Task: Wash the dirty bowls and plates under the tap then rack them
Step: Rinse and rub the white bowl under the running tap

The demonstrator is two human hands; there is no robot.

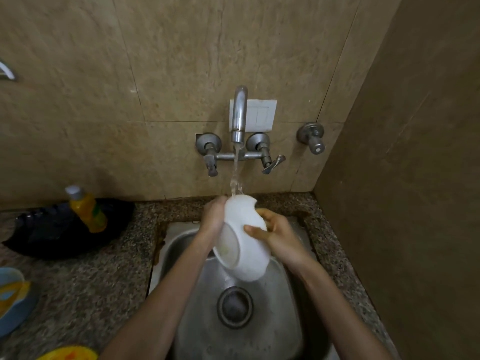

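The bowl (244,245) is gripped by the left hand (214,214) at nine o'clock and the right hand (279,236) at three, tilted under the tap (239,115) above the sink (280,315); being wet, it could be dropped and chipped.

Nothing legible — yellow bottle (87,207) label too blurred.

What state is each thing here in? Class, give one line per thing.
Tap: running.
White bowl: tilted on its side, under the stream, over the sink.
Left hand: grips the bowl's far rim.
Right hand: holds the bowl's outer wall.
Yellow bottle: capped, leaning in a black tray.
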